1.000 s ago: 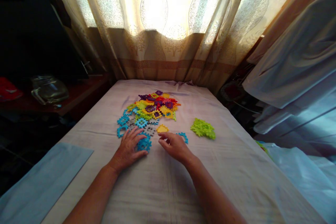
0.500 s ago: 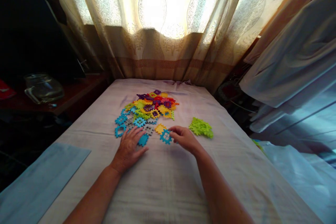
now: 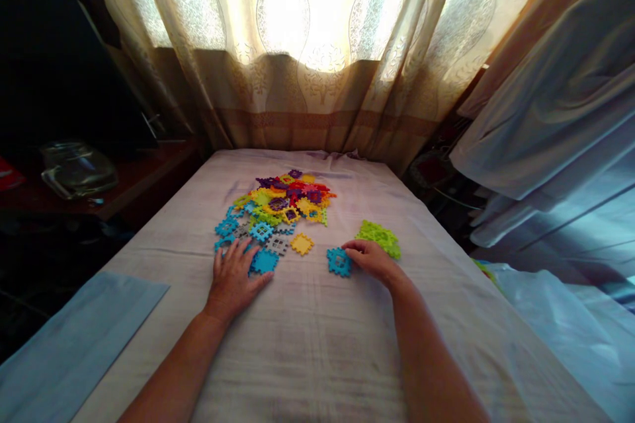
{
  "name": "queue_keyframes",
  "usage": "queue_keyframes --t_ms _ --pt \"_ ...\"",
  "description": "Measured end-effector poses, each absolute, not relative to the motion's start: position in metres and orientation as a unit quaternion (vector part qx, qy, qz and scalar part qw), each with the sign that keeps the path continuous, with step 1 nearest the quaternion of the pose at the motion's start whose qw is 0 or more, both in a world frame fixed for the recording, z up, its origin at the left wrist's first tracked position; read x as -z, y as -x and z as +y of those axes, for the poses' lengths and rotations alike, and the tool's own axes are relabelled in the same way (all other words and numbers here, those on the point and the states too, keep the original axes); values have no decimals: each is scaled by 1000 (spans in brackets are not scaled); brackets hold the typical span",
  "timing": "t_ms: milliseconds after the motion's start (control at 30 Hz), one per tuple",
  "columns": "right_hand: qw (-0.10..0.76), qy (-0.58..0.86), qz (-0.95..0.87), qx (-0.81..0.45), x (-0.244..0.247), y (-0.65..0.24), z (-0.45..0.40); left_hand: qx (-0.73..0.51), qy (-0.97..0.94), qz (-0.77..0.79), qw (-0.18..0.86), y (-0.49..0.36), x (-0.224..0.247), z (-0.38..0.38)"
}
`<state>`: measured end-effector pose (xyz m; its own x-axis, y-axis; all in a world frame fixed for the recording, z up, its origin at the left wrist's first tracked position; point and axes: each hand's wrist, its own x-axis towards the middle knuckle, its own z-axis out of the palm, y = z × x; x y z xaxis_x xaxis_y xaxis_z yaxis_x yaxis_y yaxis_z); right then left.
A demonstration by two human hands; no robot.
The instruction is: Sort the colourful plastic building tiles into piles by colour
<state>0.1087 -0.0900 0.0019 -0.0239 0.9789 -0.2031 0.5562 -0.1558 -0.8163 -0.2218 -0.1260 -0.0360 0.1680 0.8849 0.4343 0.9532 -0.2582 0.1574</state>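
Note:
My right hand (image 3: 372, 259) pinches the edge of a blue interlocking tile (image 3: 338, 262) with a window-like cutout, just in front of a stack of lime-green tiles (image 3: 380, 238). Fingers spread, my left hand (image 3: 237, 279) lies over the near left edge of the tile pile, touching or hovering by a solid blue tile (image 3: 264, 260). Between the hands is a single yellow tile (image 3: 301, 244). Grey tiles (image 3: 276, 245) and other blue ones lie beyond my left fingers. Farther back, the mixed pile (image 3: 290, 198) holds yellow, purple, red and green tiles.
A pale cloth covers the table (image 3: 307, 344). Folded blue fabric (image 3: 99, 330) lies along its left edge. A glass jug (image 3: 78, 170) stands on a dark side cabinet at left. Curtains (image 3: 278, 92) hang behind the table, and draped cloth (image 3: 550, 99) hangs at right.
My right hand has carried the blue tile to the right, away from the yellow tile and toward the green stack. My left hand has shifted slightly left, still spread over the pile's edge.

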Motion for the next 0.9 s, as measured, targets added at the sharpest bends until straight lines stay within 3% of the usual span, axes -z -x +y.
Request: queue_keyframes --t_ms 233,500,900 --pt "271 647 -658 -273 -17 -92 -93 238 778 -577 70 222 34 -127" --pt "260 559 -740 -268 -8 -18 -113 269 838 -468 78 212 31 -129" --pt "227 547 -757 -277 -4 4 -122 249 860 -443 50 204 32 -132"
